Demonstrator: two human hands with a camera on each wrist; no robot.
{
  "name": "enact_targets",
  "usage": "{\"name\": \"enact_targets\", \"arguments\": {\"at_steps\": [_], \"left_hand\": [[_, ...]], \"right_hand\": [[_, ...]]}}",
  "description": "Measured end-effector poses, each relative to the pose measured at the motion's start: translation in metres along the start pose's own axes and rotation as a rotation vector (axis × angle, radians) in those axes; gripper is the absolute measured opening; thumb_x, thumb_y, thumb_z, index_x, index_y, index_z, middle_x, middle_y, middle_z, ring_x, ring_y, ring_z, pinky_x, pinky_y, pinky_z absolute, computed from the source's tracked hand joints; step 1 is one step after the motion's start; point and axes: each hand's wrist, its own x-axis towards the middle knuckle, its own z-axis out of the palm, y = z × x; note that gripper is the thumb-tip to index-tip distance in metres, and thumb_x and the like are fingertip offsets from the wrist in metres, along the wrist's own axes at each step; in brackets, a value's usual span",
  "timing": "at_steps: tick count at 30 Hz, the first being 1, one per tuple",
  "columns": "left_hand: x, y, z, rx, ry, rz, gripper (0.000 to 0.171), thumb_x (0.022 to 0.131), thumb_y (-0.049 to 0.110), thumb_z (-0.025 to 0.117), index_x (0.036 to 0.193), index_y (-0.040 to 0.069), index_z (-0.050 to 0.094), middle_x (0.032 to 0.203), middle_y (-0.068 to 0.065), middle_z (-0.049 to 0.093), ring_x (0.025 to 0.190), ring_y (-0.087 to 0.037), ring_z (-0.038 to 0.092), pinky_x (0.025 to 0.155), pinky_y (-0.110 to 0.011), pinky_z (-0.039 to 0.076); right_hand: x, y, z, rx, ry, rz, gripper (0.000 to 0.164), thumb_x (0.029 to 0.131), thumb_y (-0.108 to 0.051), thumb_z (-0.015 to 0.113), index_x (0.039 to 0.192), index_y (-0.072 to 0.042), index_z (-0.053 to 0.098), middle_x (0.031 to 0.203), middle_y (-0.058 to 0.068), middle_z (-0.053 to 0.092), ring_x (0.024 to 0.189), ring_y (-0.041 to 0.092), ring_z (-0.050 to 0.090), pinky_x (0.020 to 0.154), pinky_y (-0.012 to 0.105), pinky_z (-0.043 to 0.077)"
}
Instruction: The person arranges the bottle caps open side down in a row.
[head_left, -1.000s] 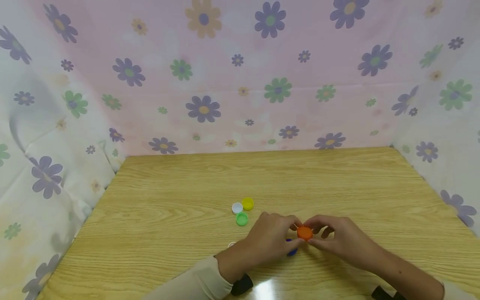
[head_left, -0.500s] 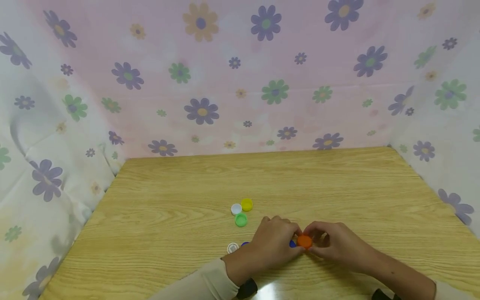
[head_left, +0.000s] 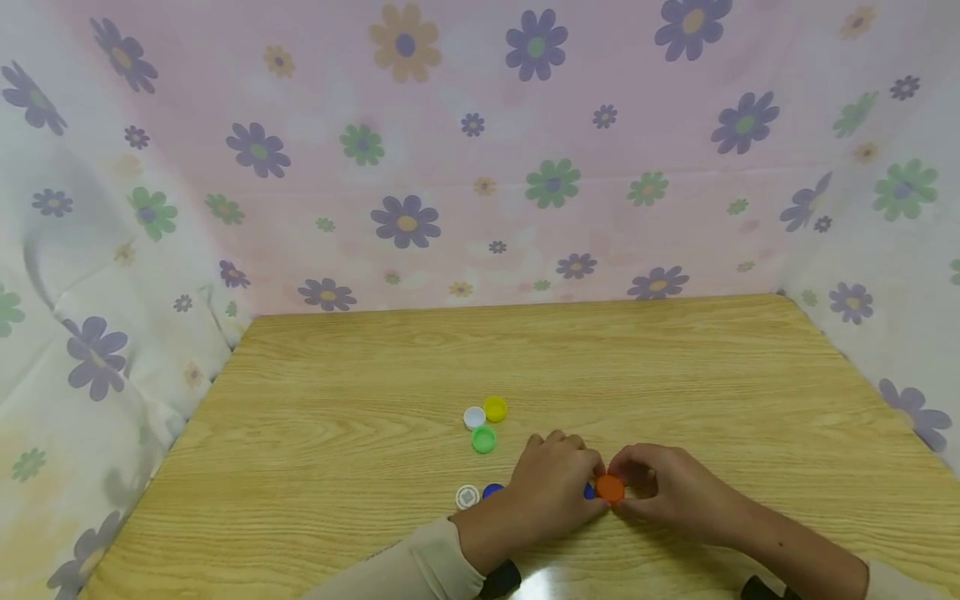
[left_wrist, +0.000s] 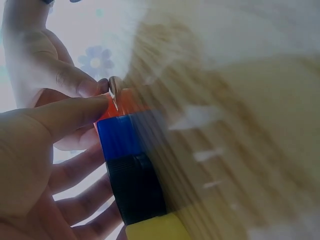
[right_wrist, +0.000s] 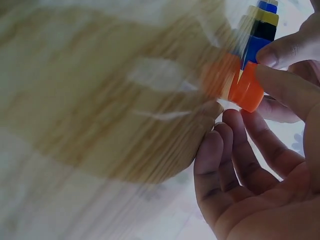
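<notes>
An orange bottle cap (head_left: 611, 489) is at the right end of a row of caps on the table. My right hand (head_left: 678, 492) pinches it between thumb and fingertips. From the other side, my left hand (head_left: 558, 483) also has thumb and finger on it. Right beside the orange cap is a blue cap (left_wrist: 117, 135), followed by a black cap (left_wrist: 135, 190) and a yellow cap (left_wrist: 157, 230). The left hand hides much of this row in the head view. At its far left end are another blue cap (head_left: 492, 490) and a white cap (head_left: 467, 497) with a grey mark.
Farther back lie a white cap (head_left: 475, 417), a yellow cap (head_left: 495, 408) and a green cap (head_left: 483, 439), close together. They sit on the wood-grain table (head_left: 360, 375). A flowered cloth (head_left: 450, 167) hangs behind it and along both sides.
The orange cap has come down and nearer to me with both hands on it, into line with the row. The white and blue caps at the left end have come out from behind the left arm.
</notes>
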Motion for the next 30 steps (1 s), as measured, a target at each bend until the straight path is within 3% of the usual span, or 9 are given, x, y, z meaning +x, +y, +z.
{"name": "enact_targets", "arguments": {"at_steps": [11,19,22,30], "left_hand": [[0.001,0.002,0.001,0.066,-0.017,0.003,0.020,0.085,0.051,0.076,0.094,0.034,0.072,0.092,0.016,0.061,0.088,-0.004,0.054,0.080,-0.029,0.044],[-0.006,-0.003,-0.008,0.056,0.014,0.013,0.035,0.086,0.055,0.073,0.111,0.031,0.072,0.109,0.013,0.067,0.102,-0.007,0.060,0.088,-0.033,0.048],[-0.010,-0.012,-0.018,0.037,0.063,-0.017,0.038,0.089,0.055,0.070,0.116,0.030,0.071,0.114,0.011,0.069,0.108,-0.011,0.063,0.092,-0.038,0.051],[-0.031,-0.052,-0.044,-0.072,0.231,-0.104,0.030,0.091,0.041,0.073,0.114,0.022,0.073,0.113,0.003,0.071,0.108,-0.019,0.067,0.092,-0.047,0.053]], "right_hand": [[0.002,-0.001,0.001,0.041,-0.037,0.013,0.025,0.087,-0.030,0.079,0.103,-0.017,0.067,0.099,-0.007,0.068,0.092,0.002,0.066,0.077,0.022,0.057],[0.001,-0.002,-0.002,-0.108,-0.016,0.029,0.040,0.082,-0.036,0.082,0.112,-0.013,0.068,0.101,-0.009,0.066,0.092,0.005,0.063,0.078,0.025,0.056],[0.002,-0.005,-0.007,-0.162,0.010,0.016,0.042,0.083,-0.035,0.081,0.116,-0.012,0.067,0.099,-0.009,0.065,0.088,0.004,0.060,0.073,0.024,0.053],[0.024,-0.025,-0.016,-0.213,0.104,-0.011,0.018,0.091,-0.024,0.075,0.106,-0.017,0.072,0.099,-0.007,0.068,0.086,0.007,0.059,0.070,0.025,0.052]]}}
